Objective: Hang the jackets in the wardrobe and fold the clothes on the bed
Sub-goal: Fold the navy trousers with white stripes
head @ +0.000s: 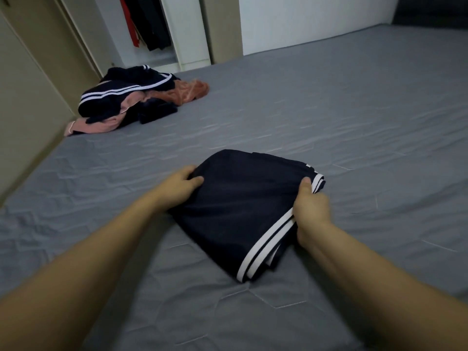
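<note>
Broadly, spread across nearly the whole view: a grey quilted bed (329, 117), with an open wardrobe (152, 29) at its far left corner, dark and red garments hanging inside. Heaped near that corner on the bed, well apart from the hands: a pile of unfolded clothes (131, 102), navy with white stripes mixed with pink and orange pieces. Close in front, lying on the bed: navy shorts with white stripes (240, 206), already doubled into a compact block, striped hem toward the right.

Best handled now by keeping both sides gripped evenly, pulling lightly outward to flatten the top layer, then squaring the edges before letting go. Worth checking that the striped hems at the near right corner line up, since loose layers peek out there and could spring the fold open. Slippery mesh-like fabric, by the look of it, so probably better pressed flat than dragged.

Both forearms extended forward and low. Left hand (181, 186) at the left edge, fingers tucked under the cloth, thumb on top, pinching. Right hand (311, 206) at the right edge, thumb pressed over the striped band, fingers curled beneath, clamped on the shorts.
</note>
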The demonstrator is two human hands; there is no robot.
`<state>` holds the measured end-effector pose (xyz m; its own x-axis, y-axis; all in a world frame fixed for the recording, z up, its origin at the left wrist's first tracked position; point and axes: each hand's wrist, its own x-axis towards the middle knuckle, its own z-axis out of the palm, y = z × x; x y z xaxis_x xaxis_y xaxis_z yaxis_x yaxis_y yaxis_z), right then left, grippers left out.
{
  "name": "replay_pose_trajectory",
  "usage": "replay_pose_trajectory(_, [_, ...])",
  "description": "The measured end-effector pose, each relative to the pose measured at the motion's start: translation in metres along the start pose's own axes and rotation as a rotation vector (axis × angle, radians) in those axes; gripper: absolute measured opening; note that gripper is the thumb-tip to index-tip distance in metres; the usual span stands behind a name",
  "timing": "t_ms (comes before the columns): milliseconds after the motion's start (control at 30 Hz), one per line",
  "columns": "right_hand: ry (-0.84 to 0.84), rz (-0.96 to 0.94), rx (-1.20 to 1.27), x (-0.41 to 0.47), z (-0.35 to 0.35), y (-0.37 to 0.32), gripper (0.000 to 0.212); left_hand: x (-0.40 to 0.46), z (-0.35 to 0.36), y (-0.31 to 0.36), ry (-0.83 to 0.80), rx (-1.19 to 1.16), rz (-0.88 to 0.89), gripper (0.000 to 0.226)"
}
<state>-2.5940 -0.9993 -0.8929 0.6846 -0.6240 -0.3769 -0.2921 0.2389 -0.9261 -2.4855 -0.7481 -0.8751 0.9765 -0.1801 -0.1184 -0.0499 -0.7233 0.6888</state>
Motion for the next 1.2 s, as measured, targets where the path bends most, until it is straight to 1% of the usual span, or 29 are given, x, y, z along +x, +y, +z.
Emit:
replay_pose_trajectory(67, [0.054, -0.045, -0.020, 0.006, 0.003, -0.009, 0.039, 0.002, -0.003, 0.005, 0.161, -0.010, 0.065, 0.010])
replay_pose_trajectory(133, [0.076, -0.040, -0.001, 0.013, 0.007, -0.020, 0.044, 0.003, -0.001, 0.023, 0.268, -0.052, 0.063, 0.014])
replay_pose_trajectory(167, [0.074, -0.021, 0.002, 0.015, 0.009, -0.024, 0.046, 0.002, 0.002, 0.035, 0.298, 0.004, 0.046, 0.017])
replay_pose_trajectory(200, [0.070, 0.009, 0.005, 0.017, 0.010, -0.027, 0.047, -0.003, 0.007, 0.048, 0.332, 0.162, 0.048, 0.022])
replay_pose_trajectory(233, [0.068, 0.039, 0.012, 0.018, 0.011, -0.026, 0.047, -0.013, 0.015, 0.059, 0.378, 0.330, 0.086, 0.028])
replay_pose_trajectory(267, [0.063, 0.066, 0.030, 0.019, 0.012, -0.024, 0.047, -0.028, 0.026, 0.067, 0.420, 0.447, 0.192, 0.032])
replay_pose_trajectory(300, [0.060, 0.087, 0.077, 0.019, 0.014, -0.020, 0.046, -0.049, 0.038, 0.075, 0.435, 0.488, 0.336, 0.032])
replay_pose_trajectory(333, [0.054, 0.100, 0.148, 0.017, 0.016, -0.015, 0.045, -0.075, 0.052, 0.079, 0.418, 0.483, 0.460, 0.033])
replay_pose_trajectory(367, [0.051, 0.104, 0.229, 0.014, 0.019, -0.012, 0.045, -0.102, 0.065, 0.079, 0.389, 0.473, 0.523, 0.037])
replay_pose_trajectory(400, [0.042, 0.108, 0.300, 0.011, 0.022, -0.009, 0.045, -0.124, 0.075, 0.077, 0.342, 0.468, 0.517, 0.044])
replay_pose_trajectory(467, [-0.021, 0.151, 0.391, 0.006, 0.026, -0.008, 0.046, -0.147, 0.087, 0.068, 0.271, 0.578, 0.396, 0.058])
replay_pose_trajectory(500, [-0.084, 0.200, 0.419, 0.004, 0.026, -0.010, 0.046, -0.150, 0.091, 0.064, 0.260, 0.650, 0.341, 0.064])
replay_pose_trajectory(567, [-0.229, 0.306, 0.421, 0.003, 0.018, -0.022, 0.045, -0.150, 0.096, 0.068, 0.274, 0.727, 0.314, 0.070])
replay_pose_trajectory(667, [-0.374, 0.363, 0.277, 0.012, 0.001, -0.039, 0.041, -0.146, 0.104, 0.085, 0.334, 0.712, 0.326, 0.065])
replay_pose_trajectory(767, [-0.429, 0.334, 0.096, 0.021, -0.002, -0.049, 0.036, -0.142, 0.111, 0.096, 0.285, 0.745, 0.227, 0.047])
replay_pose_trajectory(833, [-0.419, 0.299, 0.041, 0.027, 0.000, -0.048, 0.040, -0.140, 0.115, 0.100, 0.248, 0.751, 0.172, 0.037])
replay_pose_trajectory(867, [-0.380, 0.274, 0.031, 0.031, 0.001, -0.044, 0.044, -0.141, 0.116, 0.100, 0.233, 0.744, 0.155, 0.036])
replay_pose_trajectory(933, [-0.239, 0.226, 0.023, 0.037, 0.003, -0.034, 0.055, -0.147, 0.115, 0.097, 0.208, 0.735, 0.137, 0.040])
replay_pose_trajectory(967, [-0.176, 0.203, 0.025, 0.039, 0.005, -0.029, 0.055, -0.150, 0.112, 0.092, 0.201, 0.749, 0.135, 0.043])
replay_pose_trajectory(1000, [-0.133, 0.177, 0.024, 0.039, 0.007, -0.024, 0.052, -0.152, 0.107, 0.085, 0.209, 0.768, 0.140, 0.045])
replay_pose_trajectory(1067, [-0.107, 0.127, 0.036, 0.037, 0.011, -0.021, 0.041, -0.154, 0.098, 0.073, 0.258, 0.789, 0.167, 0.044])
replay_pose_trajectory(1100, [-0.100, 0.108, 0.046, 0.036, 0.013, -0.020, 0.038, -0.156, 0.096, 0.070, 0.275, 0.816, 0.185, 0.041])
replay_pose_trajectory(1200, [-0.088, 0.070, 0.044, 0.036, 0.013, -0.015, 0.037, -0.159, 0.101, 0.073, 0.259, 0.923, 0.339, 0.031])
